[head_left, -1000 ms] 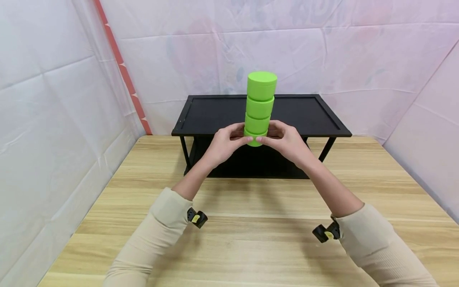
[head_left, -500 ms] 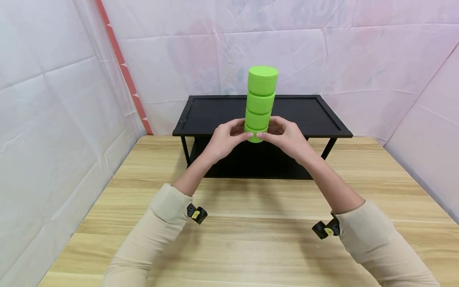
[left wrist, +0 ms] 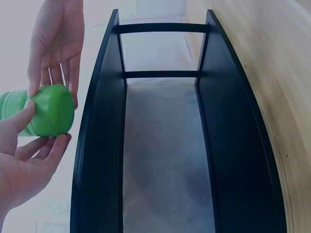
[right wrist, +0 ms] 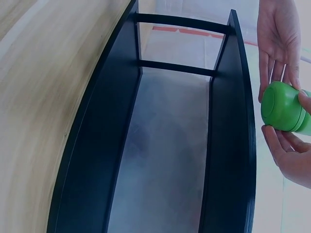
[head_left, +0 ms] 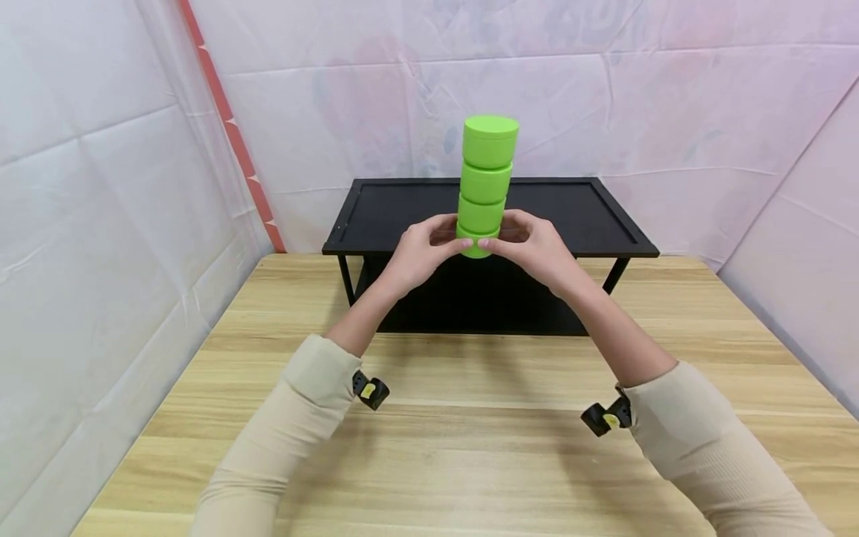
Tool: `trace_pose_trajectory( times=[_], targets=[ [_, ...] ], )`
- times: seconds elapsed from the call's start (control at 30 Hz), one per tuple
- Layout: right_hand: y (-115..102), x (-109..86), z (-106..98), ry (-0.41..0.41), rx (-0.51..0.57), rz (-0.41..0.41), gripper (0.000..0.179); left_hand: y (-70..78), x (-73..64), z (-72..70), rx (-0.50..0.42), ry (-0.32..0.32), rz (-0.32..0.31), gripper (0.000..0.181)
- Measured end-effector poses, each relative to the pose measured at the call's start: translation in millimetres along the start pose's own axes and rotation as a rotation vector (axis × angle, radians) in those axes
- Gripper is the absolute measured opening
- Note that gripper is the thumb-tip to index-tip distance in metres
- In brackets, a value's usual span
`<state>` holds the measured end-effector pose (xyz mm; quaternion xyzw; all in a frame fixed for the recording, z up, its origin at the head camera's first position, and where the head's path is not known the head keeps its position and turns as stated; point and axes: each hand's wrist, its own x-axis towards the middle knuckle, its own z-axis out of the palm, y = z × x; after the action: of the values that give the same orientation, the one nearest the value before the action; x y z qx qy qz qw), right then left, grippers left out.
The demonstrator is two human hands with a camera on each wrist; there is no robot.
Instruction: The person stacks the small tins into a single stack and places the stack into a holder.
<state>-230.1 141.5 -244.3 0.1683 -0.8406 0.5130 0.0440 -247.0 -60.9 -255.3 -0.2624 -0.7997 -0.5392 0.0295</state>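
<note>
A stack of several bright green cups (head_left: 485, 183) is held upright in the air before a black two-tier shelf (head_left: 403, 212), tipped slightly to the right. Its lowest cup is gripped from the left by my left hand (head_left: 426, 250) and from the right by my right hand (head_left: 530, 250). Both thumbs press on the front of that cup, and the other fingers reach behind it. In the left wrist view, the rounded base of the bottom cup (left wrist: 54, 110) shows between the hands, at about the height of the shelf's top board (left wrist: 99, 145).
Beneath the top board, the shelf's lower board (head_left: 483, 313) stands on a wood-grain table (head_left: 463, 462). White sheeting (head_left: 302, 134) hangs behind and at both sides, with a red strip (head_left: 224, 104) at the left corner.
Both hands have raised the green cup stack higher in the head view, a little at each step. Their grip on the lowest cup is the same, and the shelf has not moved.
</note>
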Motion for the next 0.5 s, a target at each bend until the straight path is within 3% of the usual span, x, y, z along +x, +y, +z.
trace_pose_trajectory(
  times=[0.5],
  targets=[
    [1.6,12.5,-3.0,-0.004,0.01,0.007,0.058,-4.9,15.6,-3.0,0.063,-0.007,0.008,0.05]
  ],
)
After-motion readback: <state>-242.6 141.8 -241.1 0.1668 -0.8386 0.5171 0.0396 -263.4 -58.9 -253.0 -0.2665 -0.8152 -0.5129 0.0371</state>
